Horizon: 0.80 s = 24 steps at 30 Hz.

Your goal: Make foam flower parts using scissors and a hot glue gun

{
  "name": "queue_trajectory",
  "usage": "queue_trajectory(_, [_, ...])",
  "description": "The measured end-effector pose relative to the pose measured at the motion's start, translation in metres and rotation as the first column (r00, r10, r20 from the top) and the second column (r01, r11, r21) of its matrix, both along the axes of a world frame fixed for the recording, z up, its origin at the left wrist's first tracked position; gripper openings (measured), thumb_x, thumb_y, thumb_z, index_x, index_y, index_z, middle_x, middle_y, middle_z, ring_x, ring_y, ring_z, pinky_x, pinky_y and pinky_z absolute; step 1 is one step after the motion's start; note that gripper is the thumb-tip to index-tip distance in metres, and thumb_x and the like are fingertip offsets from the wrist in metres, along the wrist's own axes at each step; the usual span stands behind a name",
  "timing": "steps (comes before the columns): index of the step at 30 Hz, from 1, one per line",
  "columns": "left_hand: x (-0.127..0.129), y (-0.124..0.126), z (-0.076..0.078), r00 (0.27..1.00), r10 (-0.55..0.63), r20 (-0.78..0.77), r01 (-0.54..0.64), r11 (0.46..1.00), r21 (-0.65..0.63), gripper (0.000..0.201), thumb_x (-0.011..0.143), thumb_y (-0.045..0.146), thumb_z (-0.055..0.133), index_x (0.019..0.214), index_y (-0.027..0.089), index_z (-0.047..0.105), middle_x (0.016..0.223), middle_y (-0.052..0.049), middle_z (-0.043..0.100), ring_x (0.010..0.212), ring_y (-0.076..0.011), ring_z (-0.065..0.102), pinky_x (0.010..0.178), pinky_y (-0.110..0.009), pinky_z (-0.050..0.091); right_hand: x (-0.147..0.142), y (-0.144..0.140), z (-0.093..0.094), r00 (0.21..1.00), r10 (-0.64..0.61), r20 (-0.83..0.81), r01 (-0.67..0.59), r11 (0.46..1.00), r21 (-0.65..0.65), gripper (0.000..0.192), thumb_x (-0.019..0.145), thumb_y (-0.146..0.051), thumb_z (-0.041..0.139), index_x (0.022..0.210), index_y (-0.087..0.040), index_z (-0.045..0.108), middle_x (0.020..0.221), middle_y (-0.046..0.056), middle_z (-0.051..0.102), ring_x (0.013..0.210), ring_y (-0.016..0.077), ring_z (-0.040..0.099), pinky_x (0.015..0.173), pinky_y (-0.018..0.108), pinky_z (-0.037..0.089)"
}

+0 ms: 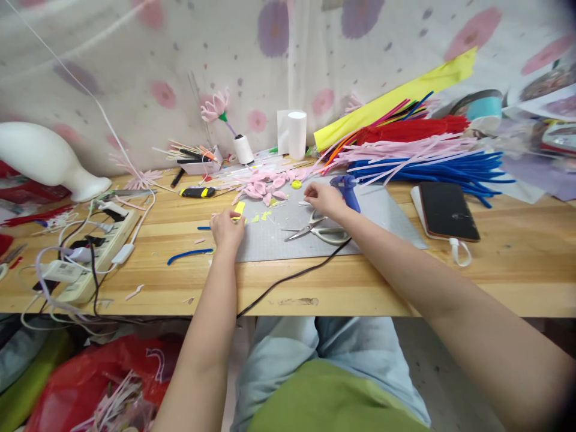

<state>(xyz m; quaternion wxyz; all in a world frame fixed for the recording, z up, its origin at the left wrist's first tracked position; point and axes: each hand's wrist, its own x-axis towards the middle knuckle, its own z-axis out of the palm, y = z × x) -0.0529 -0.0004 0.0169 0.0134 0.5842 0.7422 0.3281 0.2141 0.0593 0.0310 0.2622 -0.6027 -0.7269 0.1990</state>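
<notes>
My left hand (227, 231) is closed on a small yellow strip (240, 209) at the left edge of the grey cutting mat (382, 222). My right hand (324, 200) hovers over the mat with thumb and fingers pinched together; anything between them is too small to make out. Just below it lie scissors (306, 230) with pale handles, blades spread. Beside the right wrist stands a blue glue gun (345, 189). Yellow scraps (256, 218) are scattered between my hands. Behind them lie a heap of pink fuzzy petals (258, 186) and a round yellow piece (296, 184).
Blue pipe cleaners (427, 168) with pink and red bundles lie at back right, near a black phone-like device (450, 210). A utility knife (197, 192) and a pink flower (215, 108) are behind. A power strip (99, 255) sits left; a black cable (288, 278) crosses the front.
</notes>
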Motion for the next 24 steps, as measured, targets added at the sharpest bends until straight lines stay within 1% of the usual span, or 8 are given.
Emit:
queue_trajectory(2, [0.008, -0.001, -0.002, 0.994, -0.096, -0.045, 0.096, 0.995, -0.010, 0.013, 0.070, 0.019, 0.057, 0.083, 0.021, 0.057, 0.087, -0.008, 0.068, 0.097, -0.0285, 0.058, 0.095, -0.047, 0.033, 0.002, 0.007, 0.000, 0.999, 0.007, 0.038, -0.007, 1.000, 0.020, 0.017, 0.074, -0.016, 0.055, 0.089, -0.020, 0.061, 0.087, 0.003, 0.070, 0.083, 0.0160, 0.062, 0.073, 0.027, 0.042])
queue_trajectory(5, [0.017, 0.000, -0.009, 0.974, -0.225, -0.018, 0.225, 0.974, -0.005, 0.032, 0.070, 0.007, 0.050, 0.098, 0.021, 0.056, 0.091, -0.008, 0.071, 0.104, -0.0266, 0.057, 0.099, -0.046, 0.031, 0.001, 0.015, -0.001, 0.992, 0.064, 0.112, -0.066, 0.998, 0.013, 0.022, 0.074, -0.012, 0.052, 0.093, -0.020, 0.060, 0.090, 0.004, 0.070, 0.085, 0.0165, 0.062, 0.075, 0.027, 0.042])
queue_trajectory(9, [0.023, 0.002, -0.017, 0.906, -0.412, 0.098, 0.415, 0.910, -0.012, 0.048, 0.071, 0.005, 0.047, 0.116, 0.023, 0.049, 0.102, -0.006, 0.070, 0.113, -0.0205, 0.055, 0.108, -0.046, 0.023, -0.004, 0.019, -0.006, 0.978, 0.107, 0.181, -0.109, 0.994, 0.003, 0.028, 0.073, -0.010, 0.050, 0.097, -0.021, 0.059, 0.094, 0.003, 0.070, 0.087, 0.0173, 0.061, 0.073, 0.027, 0.042])
queue_trajectory(11, [0.023, 0.003, -0.018, 0.879, -0.460, 0.127, 0.462, 0.887, 0.012, 0.055, 0.072, 0.006, 0.047, 0.124, 0.023, 0.045, 0.108, -0.006, 0.068, 0.118, -0.0184, 0.052, 0.111, -0.047, 0.018, -0.006, 0.019, -0.009, 0.973, 0.119, 0.198, -0.124, 0.992, 0.014, 0.030, 0.073, -0.011, 0.050, 0.100, -0.022, 0.058, 0.095, 0.003, 0.070, 0.088, 0.0178, 0.061, 0.071, 0.027, 0.041])
queue_trajectory(14, [0.023, 0.003, -0.015, 0.894, -0.425, 0.142, 0.416, 0.905, 0.087, 0.058, 0.072, 0.006, 0.047, 0.127, 0.024, 0.043, 0.112, -0.006, 0.066, 0.120, -0.0184, 0.050, 0.110, -0.046, 0.021, -0.008, 0.020, -0.011, 0.962, 0.172, 0.212, -0.183, 0.982, 0.036, 0.036, 0.072, -0.011, 0.049, 0.105, -0.023, 0.056, 0.094, 0.002, 0.070, 0.089, 0.0186, 0.060, 0.072, 0.028, 0.041])
queue_trajectory(19, [0.020, 0.003, -0.012, 0.940, -0.261, 0.219, 0.238, 0.963, 0.123, 0.055, 0.071, 0.006, 0.046, 0.122, 0.025, 0.049, 0.107, -0.005, 0.067, 0.109, -0.0195, 0.057, 0.098, -0.040, 0.040, -0.011, 0.023, -0.010, 0.951, 0.210, 0.227, -0.229, 0.972, 0.057, 0.034, 0.072, -0.010, 0.047, 0.103, -0.021, 0.056, 0.092, 0.005, 0.070, 0.091, 0.0206, 0.060, 0.074, 0.030, 0.041])
queue_trajectory(21, [0.019, 0.003, -0.013, 0.947, -0.225, 0.230, 0.198, 0.971, 0.136, 0.054, 0.070, 0.007, 0.046, 0.121, 0.024, 0.050, 0.106, -0.004, 0.068, 0.105, -0.0193, 0.059, 0.094, -0.039, 0.043, -0.013, 0.025, -0.009, 0.975, 0.175, 0.133, -0.182, 0.983, 0.036, 0.033, 0.071, -0.010, 0.049, 0.102, -0.020, 0.056, 0.091, 0.005, 0.069, 0.087, 0.0194, 0.060, 0.073, 0.029, 0.042])
queue_trajectory(24, [0.019, 0.002, -0.014, 0.950, -0.202, 0.237, 0.165, 0.972, 0.167, 0.049, 0.072, 0.008, 0.045, 0.119, 0.021, 0.050, 0.103, -0.004, 0.069, 0.105, -0.0188, 0.059, 0.093, -0.037, 0.043, -0.012, 0.029, -0.008, 0.985, 0.092, -0.144, -0.100, 0.994, -0.051, 0.034, 0.067, -0.008, 0.053, 0.100, -0.018, 0.054, 0.087, 0.004, 0.068, 0.077, 0.0149, 0.060, 0.069, 0.026, 0.043])
